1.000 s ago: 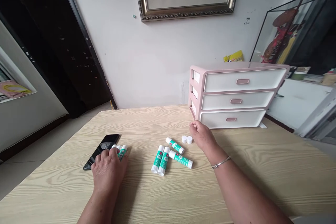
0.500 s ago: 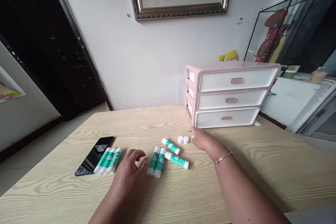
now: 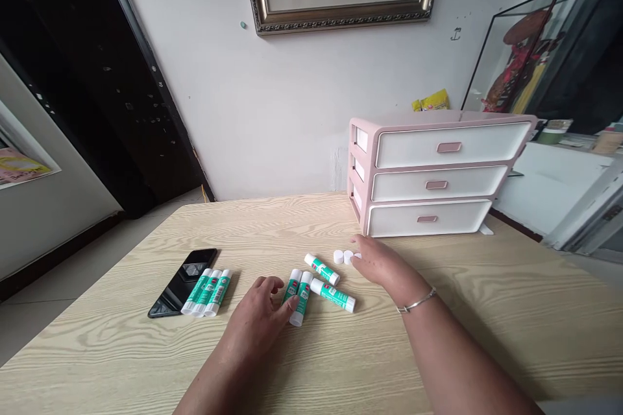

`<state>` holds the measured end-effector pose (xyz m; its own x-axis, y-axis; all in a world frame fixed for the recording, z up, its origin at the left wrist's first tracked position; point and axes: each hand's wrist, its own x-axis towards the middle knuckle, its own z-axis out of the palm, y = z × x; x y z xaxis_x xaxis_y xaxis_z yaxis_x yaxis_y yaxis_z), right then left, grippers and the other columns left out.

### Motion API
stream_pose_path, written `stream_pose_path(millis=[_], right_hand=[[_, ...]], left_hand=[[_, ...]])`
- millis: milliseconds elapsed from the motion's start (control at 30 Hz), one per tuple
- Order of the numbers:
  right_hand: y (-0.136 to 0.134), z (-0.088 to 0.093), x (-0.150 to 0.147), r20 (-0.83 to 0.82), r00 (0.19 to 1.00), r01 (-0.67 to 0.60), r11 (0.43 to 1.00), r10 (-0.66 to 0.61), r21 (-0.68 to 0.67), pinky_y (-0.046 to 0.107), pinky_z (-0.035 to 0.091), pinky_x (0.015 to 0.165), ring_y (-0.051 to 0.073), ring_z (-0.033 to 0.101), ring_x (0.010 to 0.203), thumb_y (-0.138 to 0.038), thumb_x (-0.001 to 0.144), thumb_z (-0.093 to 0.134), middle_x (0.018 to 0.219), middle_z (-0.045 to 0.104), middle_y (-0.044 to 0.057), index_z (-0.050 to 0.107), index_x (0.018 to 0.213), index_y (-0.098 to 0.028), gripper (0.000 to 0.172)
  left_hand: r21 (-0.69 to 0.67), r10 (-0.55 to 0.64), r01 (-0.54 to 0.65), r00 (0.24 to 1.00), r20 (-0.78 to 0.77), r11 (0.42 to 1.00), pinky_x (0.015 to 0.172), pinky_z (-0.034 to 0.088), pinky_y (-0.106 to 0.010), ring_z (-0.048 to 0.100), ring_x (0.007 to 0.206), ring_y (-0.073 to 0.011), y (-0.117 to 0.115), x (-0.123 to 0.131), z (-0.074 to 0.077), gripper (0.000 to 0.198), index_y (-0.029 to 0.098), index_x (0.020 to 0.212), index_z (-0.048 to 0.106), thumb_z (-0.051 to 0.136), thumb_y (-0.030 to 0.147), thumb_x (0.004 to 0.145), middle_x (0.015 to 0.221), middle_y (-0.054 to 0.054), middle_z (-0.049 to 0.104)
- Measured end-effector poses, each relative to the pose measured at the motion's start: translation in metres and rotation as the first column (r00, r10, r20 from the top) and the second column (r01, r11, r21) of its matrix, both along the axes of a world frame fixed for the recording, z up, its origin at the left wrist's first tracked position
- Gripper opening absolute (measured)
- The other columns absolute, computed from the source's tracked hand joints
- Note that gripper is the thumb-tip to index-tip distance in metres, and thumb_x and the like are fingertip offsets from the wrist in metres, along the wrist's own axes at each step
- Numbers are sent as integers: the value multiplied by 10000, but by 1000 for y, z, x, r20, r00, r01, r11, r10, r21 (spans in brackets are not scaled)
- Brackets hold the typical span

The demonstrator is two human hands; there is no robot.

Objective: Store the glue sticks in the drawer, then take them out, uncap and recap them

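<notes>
My left hand (image 3: 263, 308) is over the near side of a pair of glue sticks, its fingers bent and thumb apart. The thumb lies across the left glue stick (image 3: 293, 284) and reaches the right glue stick (image 3: 302, 298); no firm grip shows. Two more glue sticks lie at angles beside them, an upper one (image 3: 322, 269) and a lower one (image 3: 333, 295). At the drawer unit's front my right hand (image 3: 379, 262) has its fingers around a small white cap (image 3: 358, 255), partly hidden. Beside it stand two white caps, the left one (image 3: 338, 257) and the middle one (image 3: 348, 257).
Left on the wooden table (image 3: 121, 337) lies a black phone (image 3: 178, 285), with three glue sticks (image 3: 207, 292) side by side against its right edge. A pink and white drawer unit (image 3: 433, 181) stands behind my right hand. A framed picture (image 3: 341, 19) hangs on the wall.
My left hand has moved right, and its thumb now overlaps the paired glue sticks. The cap at my right hand now sits closer to the other two. The view has shifted slightly.
</notes>
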<state>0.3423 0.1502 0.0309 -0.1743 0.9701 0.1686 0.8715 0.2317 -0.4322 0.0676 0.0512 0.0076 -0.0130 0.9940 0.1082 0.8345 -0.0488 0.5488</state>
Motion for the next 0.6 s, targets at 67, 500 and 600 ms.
stream_pose_path(millis=[67, 500, 600], right_hand=[[-7, 11, -6, 9, 1000, -2, 999, 1, 34, 311, 433, 866, 244, 646, 1071, -227, 892, 546, 1185, 687, 141, 625, 1247, -164, 368], [-32, 19, -44, -195, 960, -184, 979, 199, 92, 251, 374, 629, 157, 642, 726, -276, 933, 518, 801, 734, 12, 705, 960, -226, 196], [-37, 17, -51, -286, 919, -246, 962, 271, 118, 247, 378, 634, 149, 631, 718, -347, 963, 507, 799, 726, 0, 700, 932, -232, 227]], left_hand=[[-13, 10, -11, 999, -49, 1000, 770, 457, -324, 660, 899, -217, 1, 6, 4, 352, 225, 1034, 654, 433, 489, 959, 1085, -81, 672], [36, 52, -41, 910, -411, 999, 851, 450, -342, 634, 1028, -269, 10, 16, 4, 247, 190, 999, 658, 482, 359, 962, 1038, -108, 680], [119, 99, -53, 903, -417, 991, 827, 471, -354, 649, 985, -271, 9, 18, 2, 249, 172, 1015, 634, 425, 304, 991, 1014, -117, 679]])
